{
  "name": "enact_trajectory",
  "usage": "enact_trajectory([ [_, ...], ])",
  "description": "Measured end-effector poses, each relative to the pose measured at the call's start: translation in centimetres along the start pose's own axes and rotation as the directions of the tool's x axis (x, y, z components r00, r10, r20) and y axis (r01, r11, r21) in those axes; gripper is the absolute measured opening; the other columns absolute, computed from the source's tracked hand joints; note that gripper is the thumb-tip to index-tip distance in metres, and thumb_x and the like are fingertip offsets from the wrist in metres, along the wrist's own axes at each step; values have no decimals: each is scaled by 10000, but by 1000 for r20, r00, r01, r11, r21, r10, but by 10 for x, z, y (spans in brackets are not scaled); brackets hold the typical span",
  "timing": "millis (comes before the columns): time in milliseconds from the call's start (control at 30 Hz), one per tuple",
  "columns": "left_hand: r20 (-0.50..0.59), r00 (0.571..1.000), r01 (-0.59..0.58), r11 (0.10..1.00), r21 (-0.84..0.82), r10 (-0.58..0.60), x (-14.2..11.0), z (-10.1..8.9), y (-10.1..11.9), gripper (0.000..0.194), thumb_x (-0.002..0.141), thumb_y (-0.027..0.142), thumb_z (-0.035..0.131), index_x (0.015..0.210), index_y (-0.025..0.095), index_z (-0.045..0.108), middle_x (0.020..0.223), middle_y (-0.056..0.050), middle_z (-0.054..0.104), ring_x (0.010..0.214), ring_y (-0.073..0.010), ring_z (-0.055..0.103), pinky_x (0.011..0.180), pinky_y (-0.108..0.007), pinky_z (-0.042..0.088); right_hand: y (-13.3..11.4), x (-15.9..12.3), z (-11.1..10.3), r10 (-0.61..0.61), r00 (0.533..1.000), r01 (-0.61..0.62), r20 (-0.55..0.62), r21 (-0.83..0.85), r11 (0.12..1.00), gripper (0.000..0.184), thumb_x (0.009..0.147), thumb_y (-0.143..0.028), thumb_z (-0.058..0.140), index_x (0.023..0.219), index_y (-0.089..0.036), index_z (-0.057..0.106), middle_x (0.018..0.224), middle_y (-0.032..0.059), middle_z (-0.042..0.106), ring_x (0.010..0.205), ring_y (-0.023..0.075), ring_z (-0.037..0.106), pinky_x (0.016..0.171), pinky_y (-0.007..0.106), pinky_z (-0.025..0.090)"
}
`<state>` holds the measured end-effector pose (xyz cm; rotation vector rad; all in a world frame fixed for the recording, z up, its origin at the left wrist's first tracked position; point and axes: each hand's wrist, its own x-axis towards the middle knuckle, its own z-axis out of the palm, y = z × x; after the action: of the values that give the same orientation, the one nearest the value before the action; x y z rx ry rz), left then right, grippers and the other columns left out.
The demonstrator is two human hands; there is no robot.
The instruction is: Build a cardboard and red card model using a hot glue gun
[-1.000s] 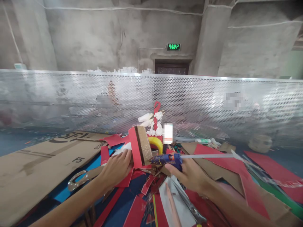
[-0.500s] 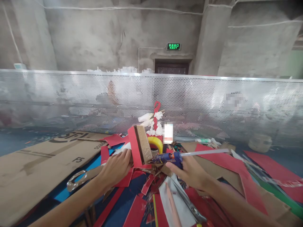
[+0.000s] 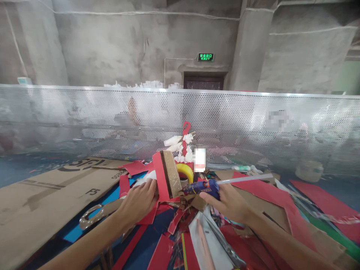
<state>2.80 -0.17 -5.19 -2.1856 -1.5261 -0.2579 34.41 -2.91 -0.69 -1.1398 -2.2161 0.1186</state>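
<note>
My left hand is closed on a cardboard box piece with a red face, holding it tilted above the scraps. In my right hand is a blue hot glue gun, a long clear glue stick jutting from its back end. The gun's nozzle points left and lies at the lower right edge of the box piece; whether they touch I cannot tell. Just behind them sits a yellow roll of tape. Part of the left fingers is hidden behind the red face.
Red and brown cardboard scraps cover the blue table. Scissors and a pink pen-like tool lie on white paper in front. A large flattened carton is at left. White flowers on a red stand rise before a perforated metal screen.
Hardly anything differs. The glue gun has shifted very slightly to the right, its glue stick a little higher. My left hand keeps the box piece in nearly the same place.
</note>
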Motion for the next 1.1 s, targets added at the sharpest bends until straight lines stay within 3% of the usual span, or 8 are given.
enact_trajectory([
  [233, -6, 999, -36, 999, 10, 36, -3, -2, 9, 192, 965, 215, 451, 1092, 169, 587, 1042, -127, 661, 948, -301, 682, 725, -386, 524, -2, 1, -3, -15, 999, 17, -31, 60, 998, 431, 999, -510, 455, 801, -198, 677, 677, 17, 674, 609, 166, 569, 639, 293, 438],
  [400, 38, 992, -117, 993, 25, 116, -7, -10, 23, 256, 967, 191, 461, 1193, 173, 581, 1085, -124, 662, 945, -290, 682, 744, -388, 538, 2, 0, -4, 59, 994, -50, -91, 92, 994, 456, 991, -530, 470, 775, -182, 671, 635, 0, 633, 602, 161, 548, 616, 282, 443],
  [567, 53, 976, -214, 976, 30, 212, -11, -16, 31, 175, 988, 193, 469, 1094, 187, 609, 1041, -104, 664, 921, -283, 672, 771, -402, 536, 5, 1, -7, 132, 973, -98, -186, 182, 978, 454, 969, -531, 512, 786, -159, 697, 636, 8, 618, 634, 176, 568, 634, 268, 484],
  [833, 72, 967, -245, 969, 30, 243, -11, -10, 29, 167, 994, 212, 486, 1100, 180, 611, 1085, -119, 663, 983, -269, 667, 831, -381, 530, 11, 7, -12, 106, 957, -27, -269, 280, 960, 423, 970, -516, 500, 865, -164, 708, 723, 32, 667, 763, 219, 612, 708, 286, 523],
  [1100, 68, 962, -269, 962, 41, 266, -12, -6, 28, 183, 984, 214, 499, 1125, 172, 609, 1118, -130, 664, 992, -297, 673, 828, -431, 547, 7, 6, -15, 114, 960, -57, -254, 222, 973, 473, 979, -527, 474, 803, -152, 703, 671, 16, 621, 670, 182, 557, 671, 274, 488],
])
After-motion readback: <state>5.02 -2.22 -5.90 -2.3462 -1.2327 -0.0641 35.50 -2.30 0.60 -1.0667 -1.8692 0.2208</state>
